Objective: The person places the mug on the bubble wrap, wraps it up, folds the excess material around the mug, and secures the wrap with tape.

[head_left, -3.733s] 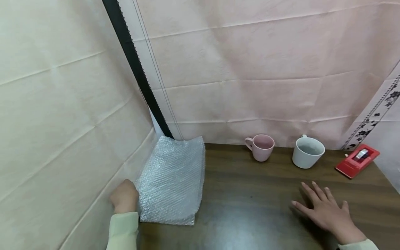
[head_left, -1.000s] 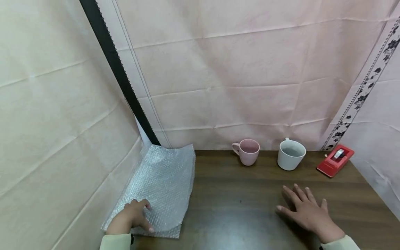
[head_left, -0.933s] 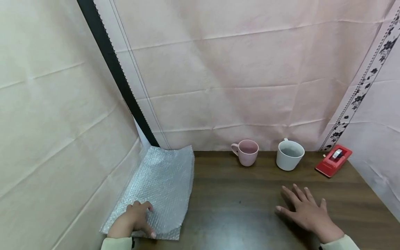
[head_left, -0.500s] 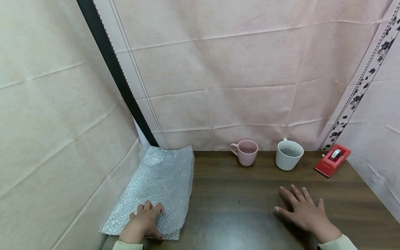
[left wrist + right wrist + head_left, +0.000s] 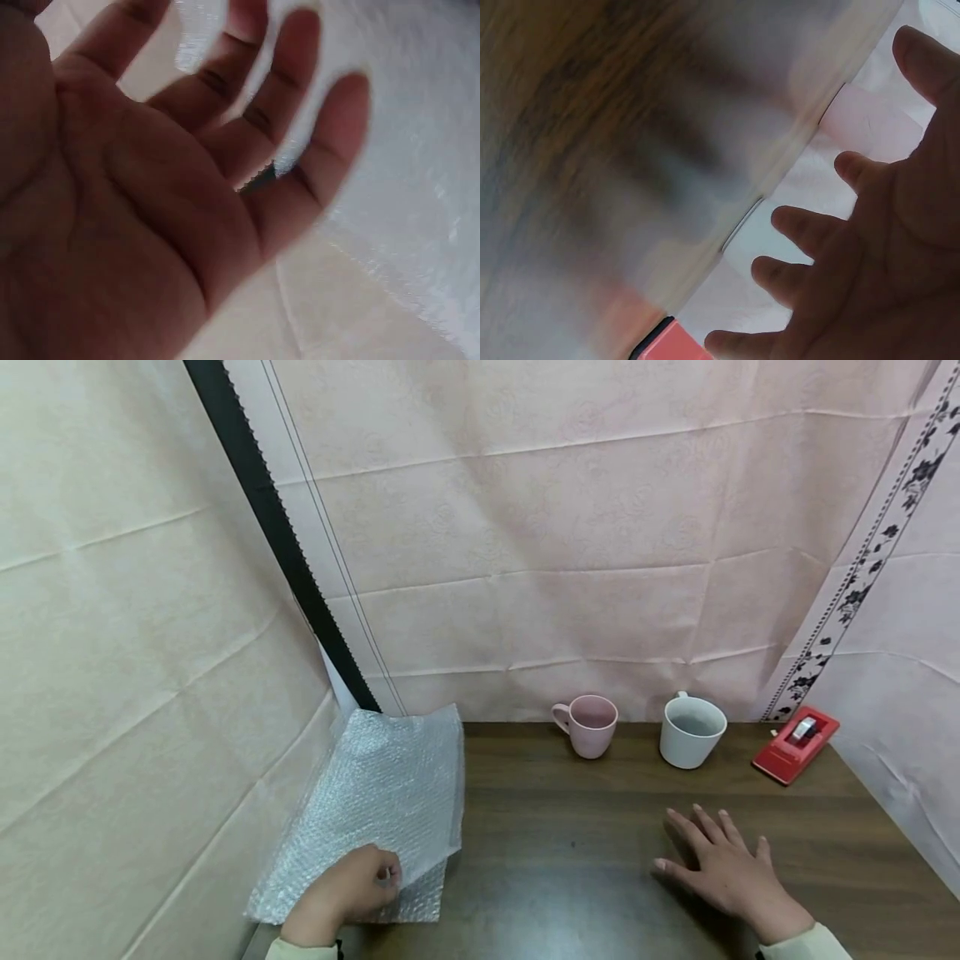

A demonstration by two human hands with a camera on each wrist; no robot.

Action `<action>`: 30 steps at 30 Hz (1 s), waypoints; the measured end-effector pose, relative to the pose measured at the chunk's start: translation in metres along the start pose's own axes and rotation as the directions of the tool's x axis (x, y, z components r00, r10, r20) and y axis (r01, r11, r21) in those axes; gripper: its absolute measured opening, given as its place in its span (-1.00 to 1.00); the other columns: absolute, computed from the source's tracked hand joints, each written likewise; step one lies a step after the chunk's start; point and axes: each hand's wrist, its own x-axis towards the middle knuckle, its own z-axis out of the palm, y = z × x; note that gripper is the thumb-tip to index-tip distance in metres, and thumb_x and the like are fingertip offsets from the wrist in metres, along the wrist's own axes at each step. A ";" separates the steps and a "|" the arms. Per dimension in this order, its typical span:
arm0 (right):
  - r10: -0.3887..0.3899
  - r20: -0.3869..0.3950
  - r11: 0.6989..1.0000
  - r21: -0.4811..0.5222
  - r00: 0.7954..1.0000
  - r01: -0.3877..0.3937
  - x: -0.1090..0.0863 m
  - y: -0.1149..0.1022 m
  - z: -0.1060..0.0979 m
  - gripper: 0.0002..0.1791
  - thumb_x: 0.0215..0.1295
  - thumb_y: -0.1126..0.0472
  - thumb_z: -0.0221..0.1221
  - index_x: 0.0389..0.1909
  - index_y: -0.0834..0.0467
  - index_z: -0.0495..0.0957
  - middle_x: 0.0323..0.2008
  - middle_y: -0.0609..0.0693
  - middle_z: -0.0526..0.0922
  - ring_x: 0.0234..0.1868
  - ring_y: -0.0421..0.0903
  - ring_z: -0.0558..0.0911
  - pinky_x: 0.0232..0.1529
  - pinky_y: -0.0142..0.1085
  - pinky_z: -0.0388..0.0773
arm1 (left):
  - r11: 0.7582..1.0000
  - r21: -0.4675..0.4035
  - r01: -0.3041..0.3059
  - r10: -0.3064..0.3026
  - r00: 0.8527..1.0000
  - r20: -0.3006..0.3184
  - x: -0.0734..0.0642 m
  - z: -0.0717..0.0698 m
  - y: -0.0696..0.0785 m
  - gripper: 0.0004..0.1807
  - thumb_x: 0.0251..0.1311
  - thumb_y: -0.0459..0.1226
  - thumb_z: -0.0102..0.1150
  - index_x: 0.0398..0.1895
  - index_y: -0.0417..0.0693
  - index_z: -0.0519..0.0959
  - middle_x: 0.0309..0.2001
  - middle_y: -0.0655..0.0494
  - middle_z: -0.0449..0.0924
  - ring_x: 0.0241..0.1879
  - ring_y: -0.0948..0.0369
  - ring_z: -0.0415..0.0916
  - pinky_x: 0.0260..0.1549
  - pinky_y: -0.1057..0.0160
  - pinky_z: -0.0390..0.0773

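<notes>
While the left hand (image 5: 351,887) seems to pinch a raised near edge of the wrap (image 5: 393,785), the right hand (image 5: 729,878) spreads over the table (image 5: 536,868), holding nothing, well apart from it. The wrap lies at the table's left; the step in hand looks like lifting its top layer — parting the layers calls for a firm pinch. The left cloth (image 5: 161,777), just beside the wrap, may crowd that lift. Farther back, out of the way, are a pink mug (image 5: 591,735), a white mug (image 5: 688,743) and a red dispenser (image 5: 787,757).
</notes>
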 end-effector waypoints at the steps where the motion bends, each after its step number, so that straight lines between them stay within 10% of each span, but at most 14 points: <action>1: -0.017 -0.026 1.000 0.002 1.000 0.017 0.000 -0.002 0.001 0.11 0.43 -0.66 0.19 0.74 -0.01 0.36 0.72 0.50 0.24 0.67 0.76 0.12 0.33 0.96 -0.04 | 0.999 -0.014 -0.041 0.041 0.999 -0.014 0.002 -0.002 0.001 -0.81 0.18 -0.35 0.41 -0.47 0.13 0.63 -0.47 0.28 0.48 -0.43 0.38 0.29 -0.41 0.30 0.37; 14: -0.200 -0.212 0.950 0.198 0.957 0.243 0.005 -0.085 0.016 -0.43 0.55 -0.12 0.42 0.33 0.21 0.73 0.36 0.22 0.76 0.39 0.27 0.74 0.38 0.29 0.70 | 0.980 0.121 -0.158 0.169 0.982 -0.081 0.037 -0.001 0.051 -0.92 0.38 -0.35 0.45 -0.28 0.01 0.77 -0.51 0.32 0.63 -0.53 0.45 0.39 -0.48 0.32 0.49; 17: -0.275 -0.101 0.862 0.414 0.956 0.292 0.007 -0.115 0.021 -0.43 0.61 -0.10 0.37 0.33 0.28 0.71 0.26 0.18 0.82 0.29 0.20 0.80 0.29 0.11 0.76 | 0.957 0.226 -0.184 0.216 0.969 -0.123 0.044 0.006 0.063 -0.86 0.33 -0.34 0.47 -0.36 0.06 0.72 -0.50 0.31 0.66 -0.52 0.41 0.43 -0.49 0.30 0.49; 22: -0.366 0.143 0.658 0.738 0.920 0.147 0.012 -0.163 0.030 -0.22 0.72 -0.15 0.21 0.54 0.45 0.48 0.37 0.34 0.74 0.32 0.24 0.77 0.23 0.05 0.78 | 0.930 0.303 -0.211 0.266 0.951 -0.156 0.047 0.019 0.078 -0.76 0.26 -0.31 0.52 -0.44 0.13 0.62 -0.53 0.32 0.63 -0.53 0.34 0.48 -0.52 0.28 0.46; 30: -0.347 0.264 0.432 0.897 0.900 -0.097 0.019 -0.199 0.044 0.02 0.77 -0.23 0.13 0.75 0.50 0.06 0.58 0.53 0.46 0.47 0.38 0.67 0.33 0.21 0.76 | 0.932 0.274 -0.236 0.269 0.959 -0.088 0.048 0.029 0.093 -0.82 0.29 -0.25 0.59 -0.36 0.14 0.70 -0.43 0.31 0.72 -0.45 0.32 0.59 -0.43 0.24 0.60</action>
